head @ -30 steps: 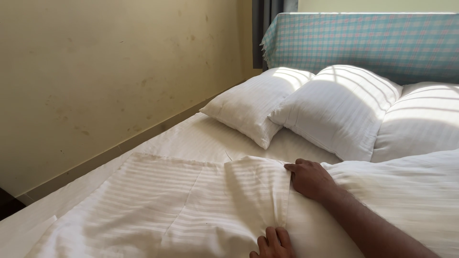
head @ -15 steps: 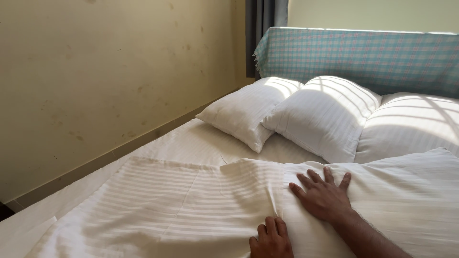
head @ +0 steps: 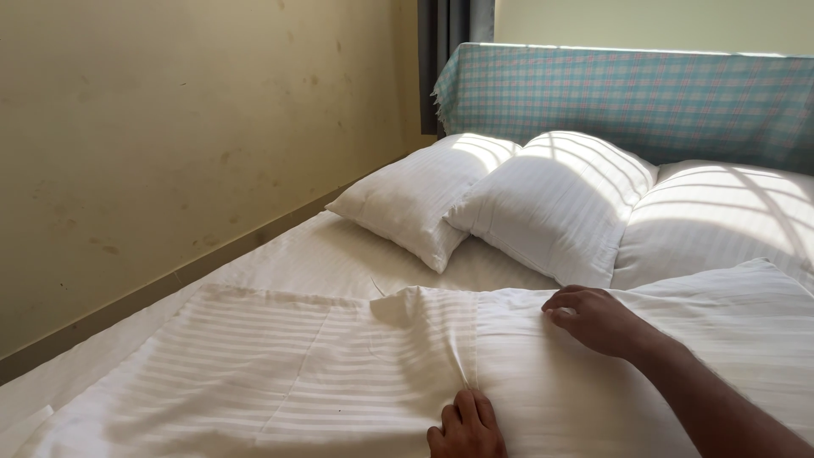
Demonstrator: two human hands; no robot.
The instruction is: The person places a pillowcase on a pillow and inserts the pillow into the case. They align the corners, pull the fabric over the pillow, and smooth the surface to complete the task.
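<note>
A white striped cover (head: 280,373) lies spread over the near half of the bed, with a raised crease running up its middle. My left hand (head: 467,425) rests on the lower end of that crease at the bottom edge of the view, fingers together and partly cut off. My right hand (head: 596,319) sits at the cover's top edge, fingers curled onto the cloth. Three white pillows lean at the head: left pillow (head: 420,195), middle pillow (head: 551,203) and right pillow (head: 721,212).
A checked blue-green cloth (head: 627,93) drapes the headboard behind the pillows. A yellowish wall (head: 170,136) runs close along the bed's left side. A dark curtain (head: 449,25) hangs in the far corner. The fitted sheet (head: 331,254) shows between pillows and cover.
My right hand went from lying flat with spread fingers to curled at the cover's top edge, a little further right. My left hand has stayed at the crease.
</note>
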